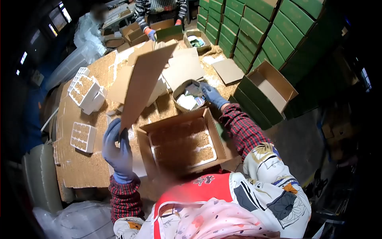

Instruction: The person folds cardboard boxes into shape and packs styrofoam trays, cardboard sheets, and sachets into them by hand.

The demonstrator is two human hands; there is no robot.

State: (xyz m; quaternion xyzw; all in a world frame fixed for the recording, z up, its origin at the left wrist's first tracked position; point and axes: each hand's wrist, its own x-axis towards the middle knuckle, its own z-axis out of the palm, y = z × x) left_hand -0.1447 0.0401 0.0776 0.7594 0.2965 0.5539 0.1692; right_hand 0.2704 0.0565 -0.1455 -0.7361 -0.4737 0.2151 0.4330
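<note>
My left hand (117, 149), in a grey-blue glove, is closed on the lower end of a brown cardboard sheet (145, 81) that stands tilted up over the table. My right hand (213, 95), gloved alike, reaches over the rim of a small open box (176, 98) with several packets or cards (190, 99) in it. Its fingers are stretched out at the packets; I see nothing clearly held. Close to my body stands an open carton (223, 143). Inside it lies a white foam tray (213, 153) filled with brown granular material.
White foam trays (94, 101) with brown grains stand at the table's left. Loose cardboard sheets (184, 68) lie across the grain-strewn table (79, 175). At right are an open green carton (258, 97) and stacked green boxes (274, 40). A co-worker (161, 10) handles a carton opposite.
</note>
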